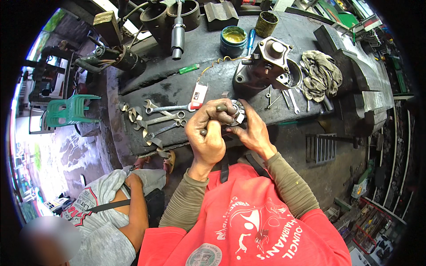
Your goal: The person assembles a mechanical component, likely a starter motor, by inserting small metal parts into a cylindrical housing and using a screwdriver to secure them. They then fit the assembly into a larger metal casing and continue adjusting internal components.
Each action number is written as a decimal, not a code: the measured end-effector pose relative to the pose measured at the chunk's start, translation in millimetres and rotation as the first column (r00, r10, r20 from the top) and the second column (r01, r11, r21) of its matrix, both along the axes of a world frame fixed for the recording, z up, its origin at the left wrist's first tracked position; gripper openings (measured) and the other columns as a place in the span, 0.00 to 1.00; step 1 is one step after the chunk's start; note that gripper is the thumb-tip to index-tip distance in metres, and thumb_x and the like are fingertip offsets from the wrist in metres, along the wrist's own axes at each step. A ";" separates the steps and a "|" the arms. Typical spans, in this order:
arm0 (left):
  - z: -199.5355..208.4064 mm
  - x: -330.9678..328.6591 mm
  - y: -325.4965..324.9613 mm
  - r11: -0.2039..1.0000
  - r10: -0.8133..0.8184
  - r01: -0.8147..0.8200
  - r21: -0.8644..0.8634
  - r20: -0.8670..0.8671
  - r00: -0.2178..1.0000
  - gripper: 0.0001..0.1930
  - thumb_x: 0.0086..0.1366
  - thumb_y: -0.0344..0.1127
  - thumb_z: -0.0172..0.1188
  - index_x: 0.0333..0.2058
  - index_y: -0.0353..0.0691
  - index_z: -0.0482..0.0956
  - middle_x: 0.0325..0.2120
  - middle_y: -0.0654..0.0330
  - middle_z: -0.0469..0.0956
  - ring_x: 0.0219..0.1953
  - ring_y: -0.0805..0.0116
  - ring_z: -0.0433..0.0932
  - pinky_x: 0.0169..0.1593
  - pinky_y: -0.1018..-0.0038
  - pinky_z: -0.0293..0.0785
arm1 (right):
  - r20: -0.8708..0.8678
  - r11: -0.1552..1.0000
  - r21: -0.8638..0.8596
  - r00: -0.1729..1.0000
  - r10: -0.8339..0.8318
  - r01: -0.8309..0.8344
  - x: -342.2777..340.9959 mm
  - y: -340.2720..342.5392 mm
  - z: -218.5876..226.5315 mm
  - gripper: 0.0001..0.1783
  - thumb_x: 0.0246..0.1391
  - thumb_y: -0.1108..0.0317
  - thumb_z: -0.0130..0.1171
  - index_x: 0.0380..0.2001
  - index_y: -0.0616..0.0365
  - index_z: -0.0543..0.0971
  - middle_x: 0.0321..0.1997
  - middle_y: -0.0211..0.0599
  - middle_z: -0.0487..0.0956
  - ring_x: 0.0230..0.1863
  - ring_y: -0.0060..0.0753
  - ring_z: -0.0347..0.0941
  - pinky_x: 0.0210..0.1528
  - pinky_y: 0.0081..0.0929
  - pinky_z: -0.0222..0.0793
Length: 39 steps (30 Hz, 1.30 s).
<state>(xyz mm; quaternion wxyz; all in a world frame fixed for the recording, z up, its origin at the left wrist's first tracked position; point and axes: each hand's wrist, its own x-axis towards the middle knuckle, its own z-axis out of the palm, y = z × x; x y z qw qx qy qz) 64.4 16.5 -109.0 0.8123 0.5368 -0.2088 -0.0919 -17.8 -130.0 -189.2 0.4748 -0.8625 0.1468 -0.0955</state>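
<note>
My left hand [207, 126] is closed in a fist, and two dark rounded ends show between its fingers. What it grips is mostly hidden by the fingers. Against it, my right hand [254, 131] has its fingers wrapped round the side of a round metal part [239, 116] with a shiny ringed face. The left fingertips meet that part near its left rim. Both hands are above the workbench's near edge. Just beyond the left hand lies a small white and red box [199, 94]. A metal machine housing [268, 64] with a bolted flange stands beyond the right hand.
Several wrenches [166, 119] lie to the left. Bolts and another wrench [293, 102] lie right of the housing, beside a crumpled rag [320, 75]. Behind are a tub of yellowish grease [233, 41], a screwdriver [251, 41] and a green lighter [189, 68]. A person [111, 213] is close on my left.
</note>
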 end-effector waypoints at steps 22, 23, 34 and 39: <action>0.9 69.5 -8.9 0.760 -0.649 0.649 -0.033 -0.070 0.757 0.09 0.50 0.18 0.43 0.16 0.36 0.68 0.26 0.41 0.84 0.26 0.65 0.79 0.33 0.71 0.77 | -0.071 0.999 0.035 0.997 0.034 -0.032 3.8 -6.7 -0.1 0.50 0.45 0.66 0.82 0.71 0.61 0.68 0.67 0.56 0.77 0.69 0.60 0.74 0.67 0.47 0.73; 0.4 71.4 -11.6 0.753 -0.658 0.658 -0.016 -0.064 0.750 0.09 0.49 0.18 0.43 0.16 0.36 0.68 0.26 0.40 0.83 0.25 0.65 0.78 0.32 0.71 0.76 | -0.072 0.999 0.038 0.997 0.036 -0.033 3.5 -7.4 -0.2 0.50 0.46 0.67 0.81 0.71 0.61 0.68 0.67 0.56 0.77 0.69 0.60 0.74 0.68 0.47 0.72; -8.8 93.2 -29.6 0.611 -0.789 0.779 -0.145 -0.028 0.614 0.08 0.50 0.20 0.49 0.15 0.36 0.68 0.22 0.39 0.81 0.20 0.64 0.75 0.26 0.70 0.72 | -0.176 0.627 0.699 0.933 -0.315 0.343 -23.0 16.4 52.1 0.14 0.70 0.65 0.66 0.49 0.65 0.81 0.35 0.30 0.82 0.30 0.16 0.76 0.28 0.18 0.75; -11.3 99.5 -31.6 0.583 -0.810 0.794 -0.171 -0.043 0.585 0.08 0.50 0.19 0.49 0.15 0.36 0.68 0.21 0.40 0.81 0.20 0.63 0.75 0.26 0.70 0.70 | -0.200 0.654 0.611 0.886 -0.417 0.446 -2.3 32.1 45.3 0.12 0.64 0.70 0.71 0.45 0.65 0.82 0.31 0.25 0.81 0.30 0.12 0.73 0.27 0.17 0.70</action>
